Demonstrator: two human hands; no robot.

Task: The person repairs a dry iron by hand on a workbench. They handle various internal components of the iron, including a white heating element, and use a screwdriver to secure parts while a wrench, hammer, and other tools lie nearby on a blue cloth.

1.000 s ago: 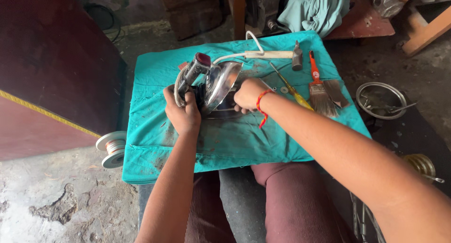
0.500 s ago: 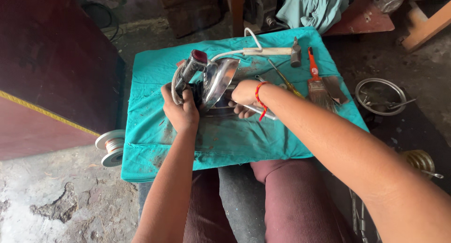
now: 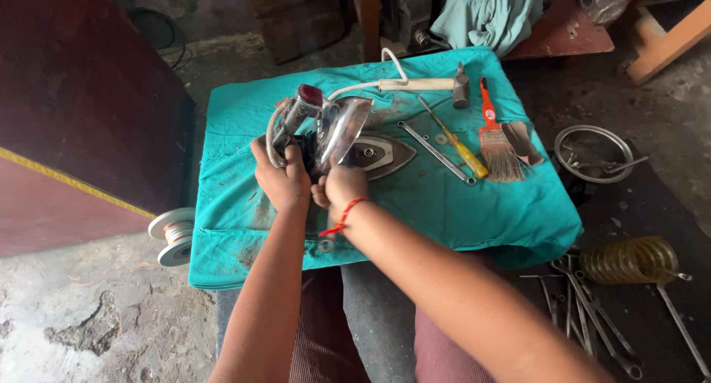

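An opened electric clothes iron lies on a teal cloth (image 3: 459,205) that covers a small table. Its shiny metal cover (image 3: 342,130) is tipped up over the flat soleplate (image 3: 381,153). My left hand (image 3: 281,177) grips the rear of the iron at the dark handle (image 3: 296,116) and its grey cord. My right hand (image 3: 342,189), a red thread around the wrist, pinches the iron's rear edge right beside the left hand. What the fingers hold between them is hidden.
On the cloth to the right lie a hammer (image 3: 426,84), a yellow-handled screwdriver (image 3: 463,155), a flat spanner (image 3: 437,153) and an orange-handled brush (image 3: 495,135). A wire spool (image 3: 172,235) stands on the floor left. A metal bowl (image 3: 592,153), coiled tubing (image 3: 626,258) and several tools lie right.
My right hand has drawn back from the iron's middle to its rear edge, next to my left hand. The view has shifted a little; the iron stays in place.
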